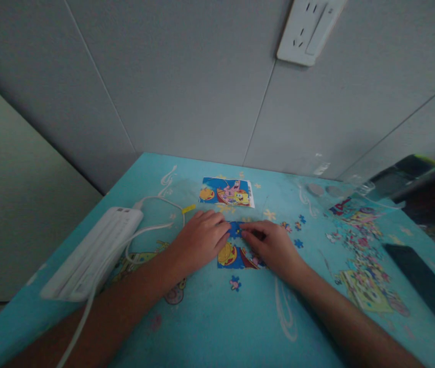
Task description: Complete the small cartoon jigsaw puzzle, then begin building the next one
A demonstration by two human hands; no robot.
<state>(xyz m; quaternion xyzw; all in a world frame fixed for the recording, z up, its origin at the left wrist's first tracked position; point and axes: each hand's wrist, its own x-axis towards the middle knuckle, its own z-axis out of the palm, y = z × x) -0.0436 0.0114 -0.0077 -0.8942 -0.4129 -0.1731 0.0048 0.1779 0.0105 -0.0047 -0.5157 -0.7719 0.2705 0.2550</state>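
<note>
A partly assembled jigsaw puzzle [226, 259] with a blue background and a yellow burger lies flat on the table. My left hand [204, 237] is curled at its upper left, fingertips gripping the edge. On the other side, my right hand [273, 248] pinches with thumb and forefinger at a blue puzzle piece [237, 230] by the upper part; the fingers partly cover it. Just behind the hands lies a printed picture card [227, 192] with cartoon figures. One loose puzzle piece [235, 283] lies in front of the puzzle, and a blue loose piece [298, 243] is right of my right hand.
A white power bank [94, 253] with a white cable [125, 240] lies at left, the cable crossing my left forearm. To the right are a heap of puzzle pieces [363, 248], a clear plastic bag [366, 207] and a dark phone [424, 286]. A wall with a socket [309, 30] stands behind.
</note>
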